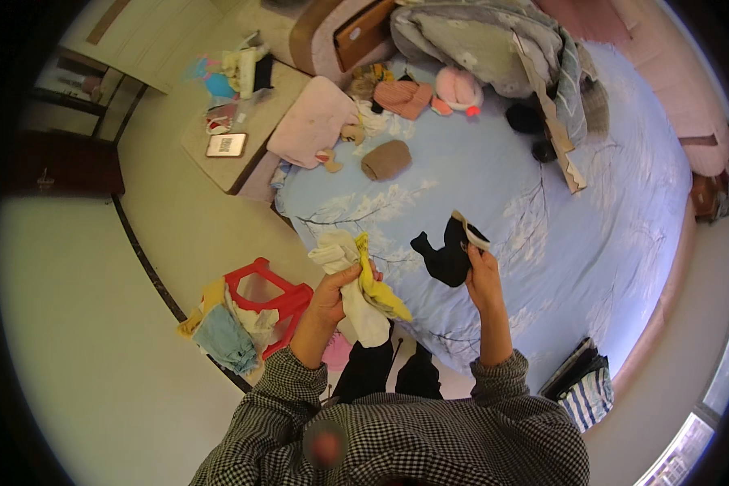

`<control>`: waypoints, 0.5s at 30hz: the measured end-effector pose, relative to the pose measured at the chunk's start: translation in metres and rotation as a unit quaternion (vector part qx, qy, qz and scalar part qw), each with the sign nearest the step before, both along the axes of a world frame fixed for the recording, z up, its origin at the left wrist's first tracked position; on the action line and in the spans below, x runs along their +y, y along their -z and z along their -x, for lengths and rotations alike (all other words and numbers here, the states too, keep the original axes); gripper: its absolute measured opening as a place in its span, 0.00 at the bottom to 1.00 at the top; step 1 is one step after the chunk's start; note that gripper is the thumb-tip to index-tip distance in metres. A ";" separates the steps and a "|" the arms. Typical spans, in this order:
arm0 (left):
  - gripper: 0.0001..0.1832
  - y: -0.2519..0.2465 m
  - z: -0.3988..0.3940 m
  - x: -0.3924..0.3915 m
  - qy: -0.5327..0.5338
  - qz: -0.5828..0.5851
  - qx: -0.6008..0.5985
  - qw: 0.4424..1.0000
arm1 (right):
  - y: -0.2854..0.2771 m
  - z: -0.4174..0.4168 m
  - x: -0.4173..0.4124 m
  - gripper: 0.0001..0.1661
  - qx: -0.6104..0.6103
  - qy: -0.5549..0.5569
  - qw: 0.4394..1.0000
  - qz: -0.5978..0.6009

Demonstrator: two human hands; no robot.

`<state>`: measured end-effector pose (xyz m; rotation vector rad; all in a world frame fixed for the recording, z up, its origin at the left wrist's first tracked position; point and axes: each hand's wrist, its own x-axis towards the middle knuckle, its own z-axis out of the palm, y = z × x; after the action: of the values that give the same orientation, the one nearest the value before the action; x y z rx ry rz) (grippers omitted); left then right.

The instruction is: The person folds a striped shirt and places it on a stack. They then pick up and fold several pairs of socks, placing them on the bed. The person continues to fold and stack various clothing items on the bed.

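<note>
My left hand (335,295) grips a white sock (364,317) together with a yellow sock-like cloth (384,294); part of the white bundle sticks up past my fingers. In my right hand (485,278) is a black sock (452,255) with a pale cuff, held by that cuff so its foot part hangs to the left. Both hands are raised over the near edge of the bed, whose blue sheet (462,188) has a white blossom print. A rolled brown cloth (387,160) lies on the sheet beyond my hands.
A red plastic stool (291,297) with clothes (225,334) stands at left. Folded clothes (586,386) lie at the bed's right near edge. Farther off are a pink pillow (313,121), a striped knit hat (403,99), a grey blanket (462,45), and a phone (226,145) on the bedside table.
</note>
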<state>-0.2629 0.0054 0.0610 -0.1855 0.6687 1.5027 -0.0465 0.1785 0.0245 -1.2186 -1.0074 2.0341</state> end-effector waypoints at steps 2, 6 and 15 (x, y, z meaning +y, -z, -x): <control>0.17 -0.009 0.010 -0.010 -0.021 0.016 -0.002 1.000 | -0.001 0.014 0.018 0.19 0.023 -0.059 0.998 0.032; 0.19 -0.028 0.019 -0.020 -0.093 0.054 0.123 0.987 | 0.037 0.038 0.066 0.17 -0.061 -0.059 0.994 -0.073; 0.11 0.092 0.101 -0.054 -0.118 0.188 0.093 0.971 | 0.128 0.212 0.144 0.28 -0.314 -0.218 0.808 -0.448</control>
<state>-0.3637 -0.0484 -0.0312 -0.4295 1.1132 1.6219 -0.2585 0.3225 -0.1038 -1.1466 -2.3913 1.0437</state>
